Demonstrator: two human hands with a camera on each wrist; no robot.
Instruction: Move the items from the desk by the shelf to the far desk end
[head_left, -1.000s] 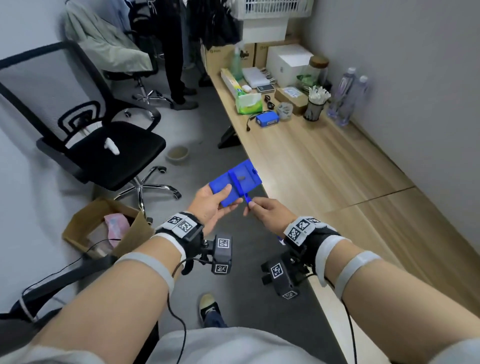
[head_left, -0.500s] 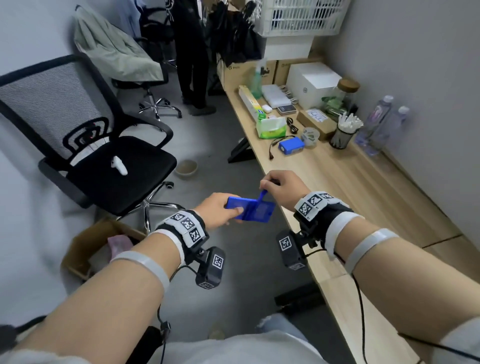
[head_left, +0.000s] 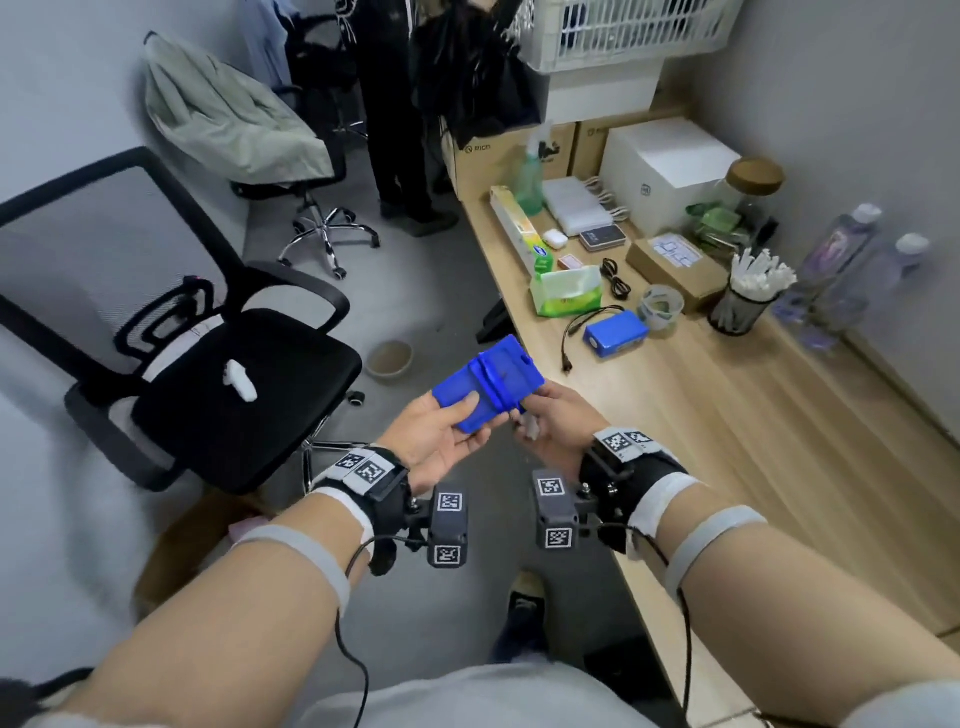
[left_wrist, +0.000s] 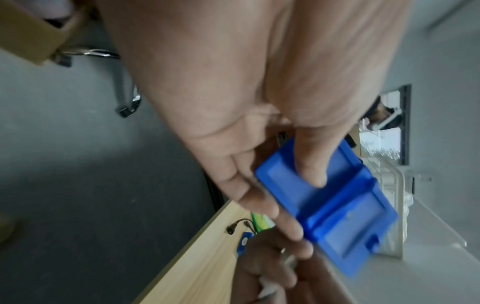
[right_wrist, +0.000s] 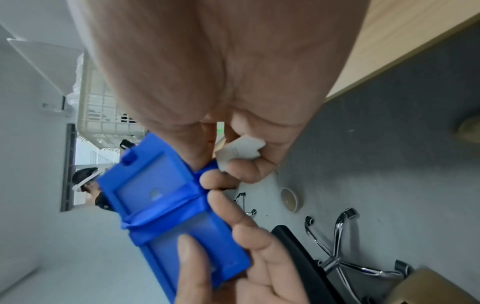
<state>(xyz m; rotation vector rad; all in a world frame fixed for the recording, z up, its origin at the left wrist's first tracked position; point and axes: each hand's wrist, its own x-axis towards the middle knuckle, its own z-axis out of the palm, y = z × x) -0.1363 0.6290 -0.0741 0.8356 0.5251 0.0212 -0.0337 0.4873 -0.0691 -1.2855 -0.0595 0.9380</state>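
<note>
A blue hinged plastic case lies opened flat like a book, held in the air left of the wooden desk. My left hand supports it from below, thumb pressed on the near panel. My right hand pinches the case's near edge by the hinge and also keeps a small white piece tucked in its curled fingers. In the right wrist view the case shows both recessed panels, in the left wrist view it juts out past my fingers.
The desk's far end is crowded: a blue battery pack with a cable, a green tissue pack, a pen cup, bottles, boxes. A black office chair stands left. A person stands beyond.
The case has turned from edge-on to face-up and tilted toward me. My right hand has dropped from above the case to its near edge. The far desk end appears closer.
</note>
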